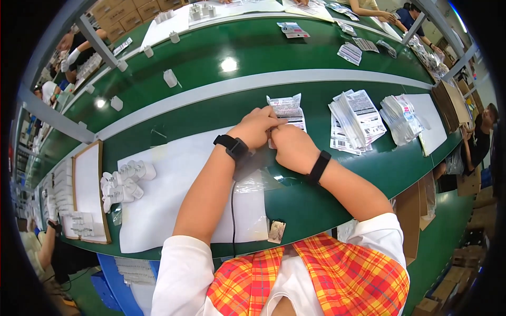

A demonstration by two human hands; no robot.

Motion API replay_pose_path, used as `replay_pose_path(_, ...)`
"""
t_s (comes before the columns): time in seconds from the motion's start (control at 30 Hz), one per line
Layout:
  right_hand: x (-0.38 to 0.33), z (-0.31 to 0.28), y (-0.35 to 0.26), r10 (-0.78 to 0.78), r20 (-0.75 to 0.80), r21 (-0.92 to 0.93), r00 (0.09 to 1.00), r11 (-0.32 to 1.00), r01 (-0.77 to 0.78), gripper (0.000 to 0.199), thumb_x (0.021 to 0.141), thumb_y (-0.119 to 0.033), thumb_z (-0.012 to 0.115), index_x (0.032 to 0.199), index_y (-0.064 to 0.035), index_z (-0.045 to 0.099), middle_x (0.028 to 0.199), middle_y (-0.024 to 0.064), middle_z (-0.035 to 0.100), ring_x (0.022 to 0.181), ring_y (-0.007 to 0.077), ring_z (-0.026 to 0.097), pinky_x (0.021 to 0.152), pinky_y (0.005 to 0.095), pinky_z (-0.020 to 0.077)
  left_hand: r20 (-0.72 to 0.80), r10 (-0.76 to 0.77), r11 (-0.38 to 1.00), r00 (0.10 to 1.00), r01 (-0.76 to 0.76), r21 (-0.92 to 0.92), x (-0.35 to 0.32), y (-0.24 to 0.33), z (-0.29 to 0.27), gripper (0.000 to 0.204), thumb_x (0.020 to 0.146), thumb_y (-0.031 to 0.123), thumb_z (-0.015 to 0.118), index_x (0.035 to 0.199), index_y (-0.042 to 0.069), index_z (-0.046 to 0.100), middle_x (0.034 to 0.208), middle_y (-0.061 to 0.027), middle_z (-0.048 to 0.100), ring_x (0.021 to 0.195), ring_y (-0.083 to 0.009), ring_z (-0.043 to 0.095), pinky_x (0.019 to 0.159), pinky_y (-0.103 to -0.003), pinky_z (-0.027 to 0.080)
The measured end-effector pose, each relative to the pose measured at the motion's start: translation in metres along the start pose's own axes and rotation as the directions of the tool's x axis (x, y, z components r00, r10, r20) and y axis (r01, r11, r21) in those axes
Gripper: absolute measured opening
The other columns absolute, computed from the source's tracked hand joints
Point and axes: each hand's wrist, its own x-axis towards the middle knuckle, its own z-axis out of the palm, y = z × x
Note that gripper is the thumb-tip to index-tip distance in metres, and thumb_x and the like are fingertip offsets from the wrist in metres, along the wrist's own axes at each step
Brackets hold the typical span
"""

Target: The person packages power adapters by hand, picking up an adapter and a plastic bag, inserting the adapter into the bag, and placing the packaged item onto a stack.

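Observation:
A silver-white printed plastic pouch [288,107] lies on the green tabletop in front of me. My left hand [255,128] is closed at its left side, fingers bent over the near part. Right beside it, my right hand [293,147] is curled with its fingertips against the same pouch, close to the left fingers. Both hands hide the pouch's lower part. Black bands circle both wrists. To the right are a fanned stack of similar printed pouches [360,120] and a second pile of pouches [401,119].
White plug-like pieces [125,181] cluster on a white sheet [179,200] at the left, beside a shallow cardboard tray [87,184]. A black cord [233,216] and a small patterned block [276,231] are near the front edge. A grey rail [253,77] crosses behind; other people work around.

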Motion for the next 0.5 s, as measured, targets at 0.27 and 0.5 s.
replay_pose_path(0.27,-0.003,0.004,0.001,-0.031,-0.146,-0.035,0.989,0.999,0.026,0.011,0.074,0.000,0.055,0.082,-0.0005,0.061,0.084,0.0197,0.062,0.081,0.0363,0.061,0.071,0.0448,0.0494,0.016,0.006,0.996,1.000,-0.007,0.087,0.001,0.000,-0.002,0.050,0.081,-0.002,0.058,0.125,0.021,0.061,0.101,-0.0076,0.053,0.098,-0.0277,0.048,0.092,-0.035,0.040)
replay_pose_path(0.5,-0.008,0.001,0.008,0.031,-0.014,0.013,0.999,0.999,-0.031,0.007,0.076,-0.001,0.056,0.083,-0.0029,0.058,0.084,0.0183,0.060,0.081,0.0372,0.060,0.071,0.0445,0.0488,0.068,-0.040,0.996,0.997,0.035,0.076,0.001,0.003,-0.006,0.053,0.080,-0.001,0.060,0.128,0.022,0.059,0.102,-0.0072,0.052,0.100,-0.0273,0.048,0.093,-0.036,0.040)
